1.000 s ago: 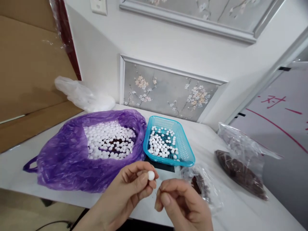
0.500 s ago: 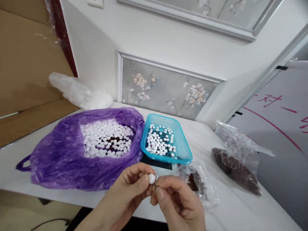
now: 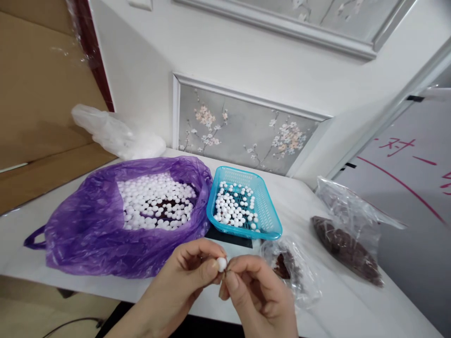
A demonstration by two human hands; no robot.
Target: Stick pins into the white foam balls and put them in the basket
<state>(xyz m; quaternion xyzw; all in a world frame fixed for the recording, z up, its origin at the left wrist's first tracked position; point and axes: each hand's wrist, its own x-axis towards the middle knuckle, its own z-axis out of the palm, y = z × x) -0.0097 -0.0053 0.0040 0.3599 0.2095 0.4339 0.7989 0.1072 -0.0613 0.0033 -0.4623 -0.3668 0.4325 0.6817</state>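
Observation:
A small white ball is pinched between the thumb and fingers of my left hand. Right beside it, my right hand pinches a thin, dark, wire-like piece, most of it hidden by the fingertips; whether it enters the ball I cannot tell. Beyond my hands stands a turquoise plastic basket with many white balls spread over its bottom. To its left lies an open purple plastic bag holding a large heap of similar white balls.
An opened clear bag with brown bits is near my right hand. Farther right lies a clear bag of dark brown material. A whitish plastic bag rests at the back left, by a cardboard box. A whiteboard stands right.
My hands shift very slightly left, the ball staying in my left fingers. The right fingertips stay close against it. Basket and bags stay put.

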